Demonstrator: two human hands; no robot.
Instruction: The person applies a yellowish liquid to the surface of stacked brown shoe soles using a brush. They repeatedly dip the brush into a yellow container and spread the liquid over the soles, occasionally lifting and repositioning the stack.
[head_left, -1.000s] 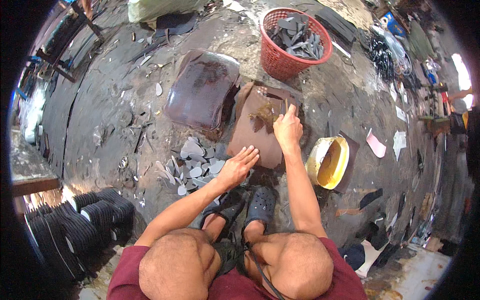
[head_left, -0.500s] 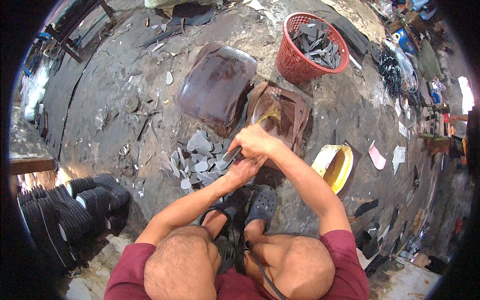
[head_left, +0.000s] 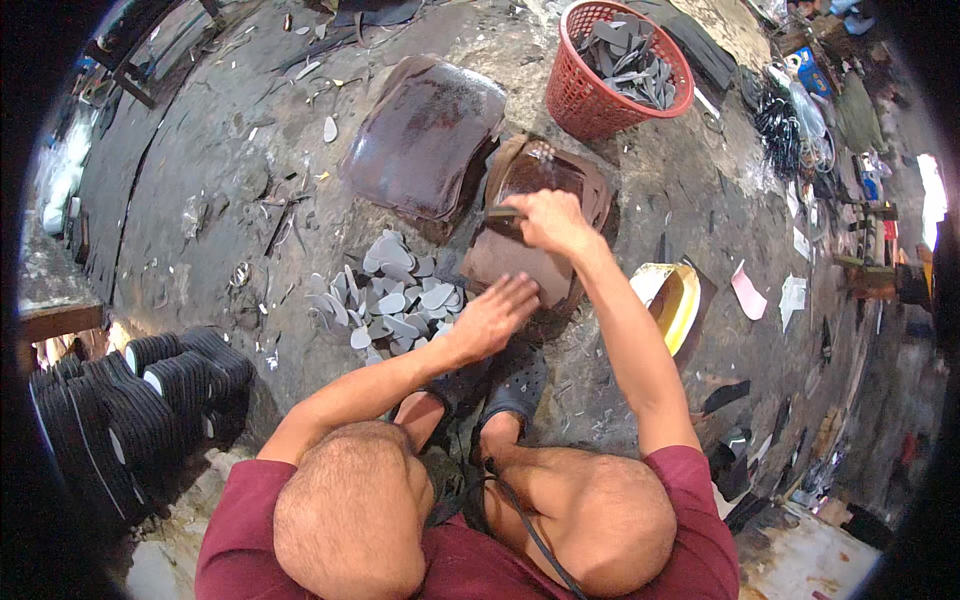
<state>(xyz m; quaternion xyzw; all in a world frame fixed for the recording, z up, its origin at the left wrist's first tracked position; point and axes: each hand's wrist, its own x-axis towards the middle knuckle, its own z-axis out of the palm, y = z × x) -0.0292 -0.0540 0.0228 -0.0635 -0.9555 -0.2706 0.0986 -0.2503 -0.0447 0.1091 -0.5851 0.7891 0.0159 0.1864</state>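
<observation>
My right hand [head_left: 552,220] is closed around a tool with a dark, flat end [head_left: 503,215]; its kind is not clear. It is over a stack of brown sheets [head_left: 595,185] whose far part looks wet and glossy. My left hand [head_left: 497,316] lies open, fingers slightly blurred, on the near edge of a matte brown sheet [head_left: 510,265] on top of that stack. Left of the stack is a loose heap of small grey rounded pieces [head_left: 395,300]. A second stack of dark brown, shiny sheets [head_left: 425,135] lies farther off to the left.
A red plastic basket [head_left: 575,95] of grey pieces stands beyond the stack. A cut-open yellow container [head_left: 680,312] sits at the right, near a pink scrap [head_left: 750,297]. Rows of black soles [head_left: 170,400] stand at the lower left. Scraps litter the floor.
My right hand has moved away from me with the tool, and my left hand has separated from it, onto the stack. A matte brown sheet now covers the stack's near part.
</observation>
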